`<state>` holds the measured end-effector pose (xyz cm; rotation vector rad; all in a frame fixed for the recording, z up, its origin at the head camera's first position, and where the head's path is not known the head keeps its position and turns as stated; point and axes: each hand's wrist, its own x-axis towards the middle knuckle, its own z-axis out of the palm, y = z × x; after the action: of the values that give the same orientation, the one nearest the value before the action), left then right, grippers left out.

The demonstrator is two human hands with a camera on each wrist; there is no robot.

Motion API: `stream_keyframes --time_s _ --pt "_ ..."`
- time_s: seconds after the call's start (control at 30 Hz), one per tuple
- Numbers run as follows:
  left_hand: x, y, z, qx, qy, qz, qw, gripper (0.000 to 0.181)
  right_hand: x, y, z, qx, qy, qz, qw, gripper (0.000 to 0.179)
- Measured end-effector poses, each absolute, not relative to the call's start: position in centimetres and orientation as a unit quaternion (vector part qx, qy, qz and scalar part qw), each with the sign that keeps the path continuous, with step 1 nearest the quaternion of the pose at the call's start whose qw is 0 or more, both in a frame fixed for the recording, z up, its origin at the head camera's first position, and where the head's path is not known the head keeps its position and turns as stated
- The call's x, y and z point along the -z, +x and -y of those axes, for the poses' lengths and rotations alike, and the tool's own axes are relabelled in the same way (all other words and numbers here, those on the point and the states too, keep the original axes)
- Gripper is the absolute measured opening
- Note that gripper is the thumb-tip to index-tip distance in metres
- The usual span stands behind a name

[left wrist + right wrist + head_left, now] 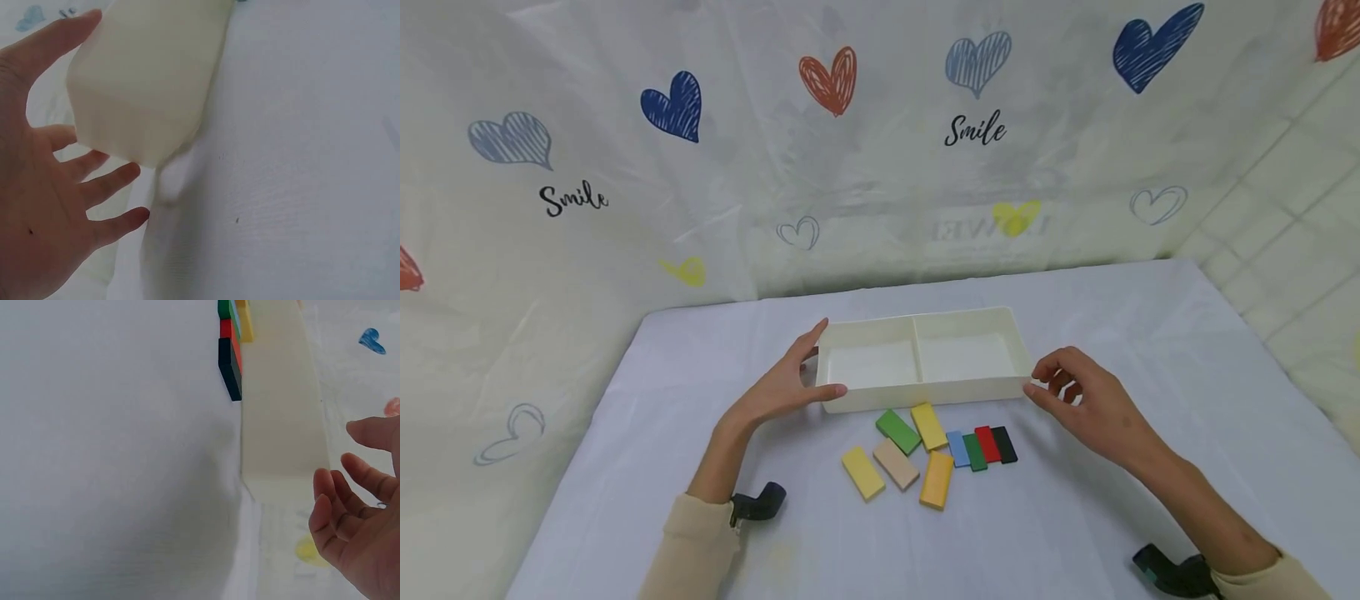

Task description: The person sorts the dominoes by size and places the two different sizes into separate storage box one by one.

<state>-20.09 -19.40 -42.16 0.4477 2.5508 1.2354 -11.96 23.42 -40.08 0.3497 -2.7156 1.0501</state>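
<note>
A white two-compartment box (pixel 925 393) stands on the table with nothing inside. My left hand (pixel 775 387) is at its left end, thumb by the near wall and forefinger by the far corner. In the left wrist view the fingers (pixel 115 187) of that hand are spread beside the box's end (pixel 125 128), and the thumb lies along its side. At the box's right front corner is my right hand (pixel 1093 408), its fingers loosely bent. The right wrist view shows a gap between the thumb and fingers of my right hand (pixel 359 519), with nothing held there.
In front of the box lie a green block (pixel 898 432), yellow blocks (pixel 862 473), a tan block (pixel 896 464) and an orange-yellow block (pixel 937 481). To their right, thin blue, green, red (pixel 988 444) and black (pixel 1003 445) pieces overlap in a row. A printed curtain (pixel 880 167) hangs behind the table.
</note>
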Motion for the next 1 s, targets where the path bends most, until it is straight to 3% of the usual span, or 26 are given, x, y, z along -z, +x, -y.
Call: stream_keyframes --time_s 1.0 --pt "42.2 -20.1 19.4 -0.444 0.126 -0.874 0.154 0.109 41.1 -11.1 -25.0 -0.342 0.135 0.930 0.002 0.009"
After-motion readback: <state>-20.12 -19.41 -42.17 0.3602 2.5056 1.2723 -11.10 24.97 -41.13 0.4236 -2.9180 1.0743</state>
